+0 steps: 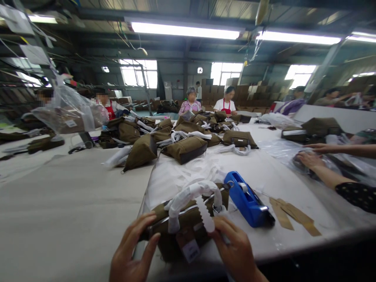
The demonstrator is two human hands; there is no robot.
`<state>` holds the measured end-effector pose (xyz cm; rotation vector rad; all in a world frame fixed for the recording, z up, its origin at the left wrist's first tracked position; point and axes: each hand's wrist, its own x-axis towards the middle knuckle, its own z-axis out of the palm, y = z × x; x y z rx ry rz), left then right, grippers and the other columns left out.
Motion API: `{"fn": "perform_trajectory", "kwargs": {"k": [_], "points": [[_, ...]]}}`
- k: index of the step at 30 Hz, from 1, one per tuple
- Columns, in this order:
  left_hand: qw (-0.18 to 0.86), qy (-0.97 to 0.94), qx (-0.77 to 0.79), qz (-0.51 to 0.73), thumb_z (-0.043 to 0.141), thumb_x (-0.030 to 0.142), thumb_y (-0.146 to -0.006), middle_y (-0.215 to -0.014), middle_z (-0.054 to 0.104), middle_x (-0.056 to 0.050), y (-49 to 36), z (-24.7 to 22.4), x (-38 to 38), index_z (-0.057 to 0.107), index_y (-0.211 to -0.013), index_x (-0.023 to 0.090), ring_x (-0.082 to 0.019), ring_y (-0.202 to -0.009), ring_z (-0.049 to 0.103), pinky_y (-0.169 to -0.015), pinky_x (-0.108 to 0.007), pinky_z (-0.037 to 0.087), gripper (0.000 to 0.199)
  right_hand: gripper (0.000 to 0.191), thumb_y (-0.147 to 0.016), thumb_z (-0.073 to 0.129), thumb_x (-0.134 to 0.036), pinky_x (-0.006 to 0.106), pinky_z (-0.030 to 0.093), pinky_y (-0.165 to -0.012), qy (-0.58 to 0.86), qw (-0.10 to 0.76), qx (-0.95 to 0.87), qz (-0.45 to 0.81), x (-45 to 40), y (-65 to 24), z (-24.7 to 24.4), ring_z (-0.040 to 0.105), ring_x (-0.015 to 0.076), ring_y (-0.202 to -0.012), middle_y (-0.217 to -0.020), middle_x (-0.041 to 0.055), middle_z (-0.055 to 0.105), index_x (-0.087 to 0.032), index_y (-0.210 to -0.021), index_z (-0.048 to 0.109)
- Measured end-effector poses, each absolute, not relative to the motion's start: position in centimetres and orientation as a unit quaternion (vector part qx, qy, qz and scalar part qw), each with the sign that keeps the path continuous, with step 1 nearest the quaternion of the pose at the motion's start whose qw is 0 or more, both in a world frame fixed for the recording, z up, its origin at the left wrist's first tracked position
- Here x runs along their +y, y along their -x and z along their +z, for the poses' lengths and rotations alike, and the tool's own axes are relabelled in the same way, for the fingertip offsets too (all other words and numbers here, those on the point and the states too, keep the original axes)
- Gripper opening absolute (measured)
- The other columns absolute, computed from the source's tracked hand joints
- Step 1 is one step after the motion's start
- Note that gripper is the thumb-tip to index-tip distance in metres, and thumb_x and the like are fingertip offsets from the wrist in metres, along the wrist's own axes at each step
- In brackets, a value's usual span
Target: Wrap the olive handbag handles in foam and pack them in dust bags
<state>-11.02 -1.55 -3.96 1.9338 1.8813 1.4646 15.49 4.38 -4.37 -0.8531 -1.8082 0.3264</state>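
An olive-green handbag (167,244) sits upright in front of me, its handle (188,194) wrapped in white material. A paper tag with a white label (190,250) hangs on its front. My left hand (132,248) curves around the bag's left end, fingers on top and thumb at the front. In my right hand (235,244), at the bag's right front, thumb and fingers pinch a white strip with notched edges (205,213). The strip stands up across the handle. Just behind the right hand lies a blue tape dispenser (248,201).
Brown card pieces (293,215) lie right of the dispenser. A pile of olive bags (185,147) covers the table's far middle. At right, a co-worker's hands (313,158) handle a bag in clear plastic. A plastic-covered bag (72,113) stands at left. Several people sit farther back.
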Motion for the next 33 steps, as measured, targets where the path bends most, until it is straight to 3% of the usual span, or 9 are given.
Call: {"fn": "perform_trajectory", "kwargs": {"k": [3,6,10,15,19,22,24,28,33], "points": [[0.038,-0.581,0.66,0.474,0.064,0.048,-0.09,-0.151,0.047,-0.009,12.4,-7.2,-1.8,0.044,-0.144,0.032,-0.036,-0.137,0.047,-0.114,-0.059,0.04,0.059,0.009,-0.097,0.06,-0.029,0.028,0.058,-0.081,0.459,0.53,-0.709,0.074,5.7,-19.3,-6.9,0.072,0.0193,-0.086,-0.092,0.0028,0.074,-0.026,-0.099,0.068],[0.166,-0.541,0.659,0.495,0.054,0.065,-0.089,-0.165,0.027,-0.011,11.9,-11.2,-0.7,0.016,-0.158,0.033,-0.04,-0.147,0.033,-0.118,-0.065,0.028,0.085,0.045,-0.096,0.058,-0.045,0.044,0.051,-0.104,0.524,0.488,-0.693,0.083,7.7,-21.2,-9.6,0.06,0.0293,-0.126,-0.136,0.0121,0.063,-0.022,-0.136,0.057],[0.239,-0.523,0.64,0.51,0.048,0.073,-0.087,-0.161,0.034,-0.014,10.8,-13.3,2.1,0.013,-0.159,0.027,-0.039,-0.152,0.022,-0.121,-0.062,0.02,0.093,0.065,-0.103,0.04,-0.049,0.046,0.044,-0.113,0.494,0.431,-0.734,0.175,9.9,-20.4,-10.0,0.038,0.0274,-0.146,-0.159,0.0121,0.039,-0.023,-0.159,0.024],[0.282,-0.465,0.729,0.416,0.045,0.069,-0.088,-0.129,0.068,-0.017,12.1,-10.6,4.8,0.059,-0.127,0.015,-0.04,-0.137,0.049,-0.116,-0.06,0.035,0.068,0.056,-0.103,0.039,-0.052,0.046,0.057,-0.092,0.558,0.324,-0.754,0.122,11.4,-19.5,-5.5,0.067,0.032,-0.117,-0.131,0.0118,0.068,-0.027,-0.153,0.041],[0.32,-0.499,0.723,0.355,0.045,0.069,-0.086,-0.124,0.071,-0.018,13.4,-9.7,5.9,0.06,-0.127,0.014,-0.038,-0.124,0.062,-0.108,-0.055,0.047,0.07,0.051,-0.099,0.046,-0.056,0.043,0.059,-0.071,0.622,0.254,-0.74,0.02,13.0,-19.2,-3.5,0.076,0.0318,-0.078,-0.087,0.0131,0.079,-0.023,-0.135,0.064],[0.2,-0.479,0.772,0.368,0.052,0.064,-0.085,-0.141,0.058,-0.024,13.8,-9.1,5.9,0.032,-0.152,0.008,-0.04,-0.125,0.061,-0.103,-0.056,0.051,0.089,0.049,-0.1,0.049,-0.047,0.048,0.055,-0.094,0.582,0.308,-0.753,-0.005,13.5,-18.1,-2.7,0.068,0.0329,-0.114,-0.121,0.0174,0.071,-0.019,-0.139,0.06],[0.067,-0.518,0.76,0.386,0.051,0.054,-0.09,-0.153,0.045,-0.023,13.5,-8.0,5.9,0.023,-0.157,0.011,-0.039,-0.135,0.052,-0.108,-0.057,0.046,0.084,0.046,-0.101,0.046,-0.04,0.052,0.044,-0.11,0.516,0.339,-0.786,0.023,13.2,-17.0,-2.2,0.052,0.0318,-0.136,-0.144,0.0156,0.057,-0.018,-0.14,0.058],[-0.058,-0.766,0.549,0.33,0.041,0.026,-0.1,-0.156,0.047,-0.008,10.8,-5.2,7.0,0.038,-0.153,0.023,-0.026,-0.145,0.041,-0.116,-0.047,0.042,0.053,0.046,-0.104,0.041,-0.034,0.047,0.037,-0.119,0.4,0.296,-0.86,0.116,12.8,-14.5,-2.0,0.041,0.0247,-0.145,-0.153,0.0096,0.049,-0.018,-0.146,0.051],[-0.1,-0.859,0.472,0.171,0.044,0.031,-0.101,-0.148,0.054,-0.009,7.5,-4.7,9.6,0.052,-0.144,0.017,-0.028,-0.135,0.054,-0.107,-0.051,0.049,0.046,0.056,-0.1,0.048,-0.033,0.051,0.035,-0.119,0.4,0.218,-0.887,0.072,13.7,-13.7,-4.0,0.036,0.0302,-0.147,-0.157,0.0154,0.039,-0.011,-0.152,0.042]]}}
